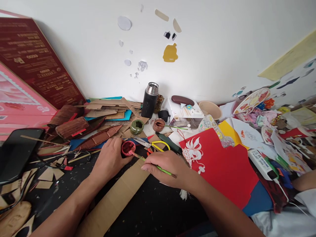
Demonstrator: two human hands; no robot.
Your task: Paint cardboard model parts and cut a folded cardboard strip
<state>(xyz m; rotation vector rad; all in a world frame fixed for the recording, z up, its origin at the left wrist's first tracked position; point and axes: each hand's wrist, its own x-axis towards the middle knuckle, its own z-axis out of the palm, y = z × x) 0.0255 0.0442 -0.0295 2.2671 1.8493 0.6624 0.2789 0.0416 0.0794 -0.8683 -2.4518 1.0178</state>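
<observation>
My left hand (111,160) is closed around a small jar of red paint (128,148), tilted so its open mouth faces me. Between the fingers of my right hand (166,166) is a green-handled paintbrush (161,170), its tip at the jar's rim with red on it. Under both hands runs a long cardboard strip (118,197), angled toward the lower left. Just behind the hands lie scissors with yellow handles (160,144). Farther back stand an open jar of green paint (137,127) and one of brown paint (158,125), with a thin green stick across it.
Brown-painted cardboard boat pieces (98,137) and stacked cardboard strips (111,108) lie at left. A black flask (149,100) stands against the wall. Red paper with a white cutout (222,164) covers the right side, near a white power strip (262,165). Another person's arm (303,180) shows far right.
</observation>
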